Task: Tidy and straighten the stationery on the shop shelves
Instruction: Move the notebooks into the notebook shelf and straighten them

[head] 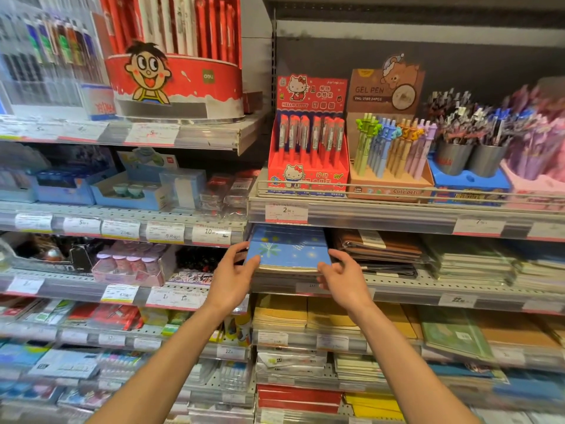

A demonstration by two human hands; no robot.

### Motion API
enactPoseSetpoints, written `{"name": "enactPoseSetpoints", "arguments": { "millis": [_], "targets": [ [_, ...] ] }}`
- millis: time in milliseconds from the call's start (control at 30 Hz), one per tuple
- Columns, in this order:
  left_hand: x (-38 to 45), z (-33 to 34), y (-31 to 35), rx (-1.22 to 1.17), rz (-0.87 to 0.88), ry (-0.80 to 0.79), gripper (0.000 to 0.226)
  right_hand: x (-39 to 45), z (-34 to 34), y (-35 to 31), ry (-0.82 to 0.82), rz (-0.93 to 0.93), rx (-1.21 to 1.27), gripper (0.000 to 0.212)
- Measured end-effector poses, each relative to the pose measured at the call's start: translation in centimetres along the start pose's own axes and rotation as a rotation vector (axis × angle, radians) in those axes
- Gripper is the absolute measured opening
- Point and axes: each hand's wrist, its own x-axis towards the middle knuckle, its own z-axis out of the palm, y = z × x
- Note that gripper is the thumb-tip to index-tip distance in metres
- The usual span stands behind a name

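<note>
A stack of blue notebooks (pixel 290 249) with a snowflake print lies on the middle shelf (pixel 428 283), under the pen displays. My left hand (pixel 232 276) holds the stack's front left corner, thumb on the top cover and fingers curled round the left side. My right hand (pixel 342 276) is at the front right corner. Its thumb touches the front edge and its fingers are loosely spread beside the right edge, gripping nothing.
Brown and black notebooks (pixel 379 252) lie stacked just right of the blue ones. Above stand a red Hello Kitty pen box (pixel 308 157), a pastel gel pen box (pixel 394 154) and metal pen cups (pixel 470 160). Yellow notebooks (pixel 305 313) fill the shelf below. The left bay holds small boxed goods.
</note>
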Motion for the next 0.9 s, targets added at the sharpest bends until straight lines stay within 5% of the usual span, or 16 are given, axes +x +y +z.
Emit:
{"name": "enactPoseSetpoints", "arguments": {
  "millis": [167,300,567,700,900],
  "targets": [
    [-1.5,-1.6,-2.4,0.566,0.480,0.129,0.037,-1.1,-0.6,2.4,0.139,-0.440,-0.629,0.046],
    [-1.4,-1.2,-3.3,0.904,0.815,-0.010,0.038,-0.5,0.3,3.6,0.174,-0.713,-0.881,0.037],
    [0.2,-0.7,-3.7,1.039,0.722,-0.098,0.059,2.7,2.2,3.3,0.305,-0.873,-0.897,0.024],
    [1.6,0.1,-3.4,1.045,0.620,-0.126,0.062,4.6,2.9,2.7,0.223,-0.824,-0.941,0.019],
    [2.5,0.5,-3.7,1.046,0.592,-0.138,0.064,4.4,2.9,2.7,0.185,-0.802,-1.012,0.039]
  ]
}}
